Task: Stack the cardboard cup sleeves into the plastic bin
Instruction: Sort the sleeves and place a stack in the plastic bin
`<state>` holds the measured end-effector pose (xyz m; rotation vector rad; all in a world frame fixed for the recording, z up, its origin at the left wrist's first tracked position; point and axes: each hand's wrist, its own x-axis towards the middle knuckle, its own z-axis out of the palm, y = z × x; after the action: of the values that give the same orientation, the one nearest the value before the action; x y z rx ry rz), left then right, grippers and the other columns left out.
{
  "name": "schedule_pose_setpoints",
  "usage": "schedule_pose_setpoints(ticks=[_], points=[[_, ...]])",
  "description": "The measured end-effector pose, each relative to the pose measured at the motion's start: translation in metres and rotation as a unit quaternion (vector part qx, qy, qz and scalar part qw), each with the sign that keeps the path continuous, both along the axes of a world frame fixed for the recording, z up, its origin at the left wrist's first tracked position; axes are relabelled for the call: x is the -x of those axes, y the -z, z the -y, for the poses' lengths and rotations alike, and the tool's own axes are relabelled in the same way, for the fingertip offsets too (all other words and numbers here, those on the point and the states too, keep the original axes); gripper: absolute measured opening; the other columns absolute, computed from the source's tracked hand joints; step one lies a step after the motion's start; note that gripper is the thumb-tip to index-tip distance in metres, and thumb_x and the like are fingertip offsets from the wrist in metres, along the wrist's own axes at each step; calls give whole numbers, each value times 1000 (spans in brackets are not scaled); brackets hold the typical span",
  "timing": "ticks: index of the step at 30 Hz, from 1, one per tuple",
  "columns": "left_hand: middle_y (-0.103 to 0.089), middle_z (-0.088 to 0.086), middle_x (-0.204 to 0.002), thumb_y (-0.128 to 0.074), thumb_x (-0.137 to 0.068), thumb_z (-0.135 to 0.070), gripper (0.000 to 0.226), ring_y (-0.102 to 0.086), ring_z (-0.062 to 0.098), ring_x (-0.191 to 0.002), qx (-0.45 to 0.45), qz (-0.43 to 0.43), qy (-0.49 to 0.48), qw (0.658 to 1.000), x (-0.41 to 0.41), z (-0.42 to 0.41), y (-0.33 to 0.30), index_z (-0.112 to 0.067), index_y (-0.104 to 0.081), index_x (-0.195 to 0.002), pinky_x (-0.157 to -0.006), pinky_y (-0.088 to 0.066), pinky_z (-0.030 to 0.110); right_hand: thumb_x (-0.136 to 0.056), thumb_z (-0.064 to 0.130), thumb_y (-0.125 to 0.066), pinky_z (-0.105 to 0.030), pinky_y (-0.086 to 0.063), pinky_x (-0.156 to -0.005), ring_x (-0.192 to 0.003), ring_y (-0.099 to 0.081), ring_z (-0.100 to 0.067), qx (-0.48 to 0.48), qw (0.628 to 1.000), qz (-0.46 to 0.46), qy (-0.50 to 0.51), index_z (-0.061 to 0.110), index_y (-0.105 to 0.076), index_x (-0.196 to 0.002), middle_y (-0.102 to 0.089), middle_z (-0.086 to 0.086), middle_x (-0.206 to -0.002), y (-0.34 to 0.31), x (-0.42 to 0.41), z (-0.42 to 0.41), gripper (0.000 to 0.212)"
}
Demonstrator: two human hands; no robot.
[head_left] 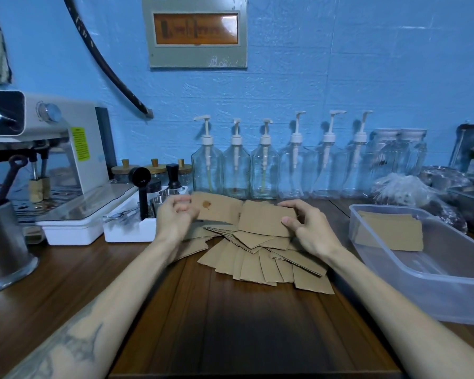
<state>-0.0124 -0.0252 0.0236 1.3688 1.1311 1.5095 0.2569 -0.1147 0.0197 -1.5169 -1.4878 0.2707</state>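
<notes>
Several flat brown cardboard cup sleeves (268, 262) lie fanned in a loose pile on the dark wooden table. My right hand (309, 228) pinches one sleeve (266, 218) by its right edge, lifted just above the pile. My left hand (175, 214) is blurred, its fingers curled at the left edge of another sleeve (216, 207) that bears a brown stain. A clear plastic bin (449, 272) stands to the right, with a short stack of sleeves (389, 232) lying in its far end.
An espresso machine (47, 157) and a steel jug (3, 247) stand at the left. A white tray of tools (132, 228) sits behind my left hand. Glass pump bottles (236, 165) line the blue wall. Plastic bags (411, 190) and a metal tray (471, 198) lie behind the bin.
</notes>
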Motion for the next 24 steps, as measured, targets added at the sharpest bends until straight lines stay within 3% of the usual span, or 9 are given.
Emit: schedule_pose_setpoints(ticks=[4,6,9,12,14,16,19,22,24], points=[[-69,6,-94,-65,-91,-6,24,-66,13,-82,-69,94,-39,992,10,3,-15,-18,-57,-110,-72,-56,24,-95,22,-63,-50,-45,-101,-109,-59,-21,-6,1000,7,-5,37,-65,-116,-69,6,-106,1,0,-1,26],[-70,8,-96,-67,-90,-6,26,-67,12,-81,-110,101,-16,989,7,9,-20,-21,-57,-109,-75,-56,26,-95,22,-63,-48,-48,-99,-105,-60,-21,-9,1000,3,-10,38,-65,-114,-69,6,-104,1,0,-1,25],[-71,2,-89,-72,-86,-6,34,-68,10,-82,-150,16,72,986,-5,19,-19,-21,-57,-113,-75,-56,24,-95,20,-63,-40,-54,-81,-84,-61,-18,-14,999,-16,-32,41,-65,-111,-68,6,-95,0,2,0,26],[-72,-2,-96,-76,-82,-9,44,-69,17,-96,-166,-131,177,961,-24,28,-3,-22,-57,-120,-89,-54,33,-96,18,-63,-27,-48,-67,-69,-58,-11,-13,999,-13,-51,41,-65,-112,-65,11,-84,-1,3,2,28],[-69,-11,-106,-78,-81,-12,47,-63,3,-104,-195,-208,197,938,-33,29,6,-28,-59,-121,-97,-48,29,-96,16,-62,-25,-48,-65,-69,-58,-9,-7,998,-6,-64,38,-65,-117,-66,10,-89,-2,3,4,31],[-59,-20,-107,-78,-81,-16,49,-54,-12,-102,-231,-262,184,919,-34,26,9,-34,-59,-122,-92,-44,17,-97,12,-60,-21,-48,-63,-69,-58,-7,1,997,-2,-78,36,-63,-122,-68,4,-102,-4,4,5,35],[-43,-7,-106,-79,-80,-18,50,-42,-8,-102,-260,-288,160,908,-30,23,13,-36,-62,-123,-95,-36,12,-98,3,-55,-21,-47,-64,-70,-57,-5,19,995,0,-102,33,-61,-128,-67,2,-108,-6,7,8,43],[-35,-1,-121,-79,-80,-15,51,-34,-13,-115,-269,-286,152,907,-29,26,17,-41,-60,-120,-109,-35,27,-94,-6,-47,-20,-47,-55,-60,-55,-3,36,990,-22,-137,36,-60,-127,-66,-3,-93,-6,10,11,55],[-34,0,-128,-79,-81,-17,60,-35,-3,-123,-258,-277,156,912,-32,28,16,-45,-51,-127,-114,-32,34,-91,-2,-44,-22,-48,-56,-61,-57,-5,44,988,-27,-144,38,-59,-129,-67,-13,-91,-5,12,10,58]])
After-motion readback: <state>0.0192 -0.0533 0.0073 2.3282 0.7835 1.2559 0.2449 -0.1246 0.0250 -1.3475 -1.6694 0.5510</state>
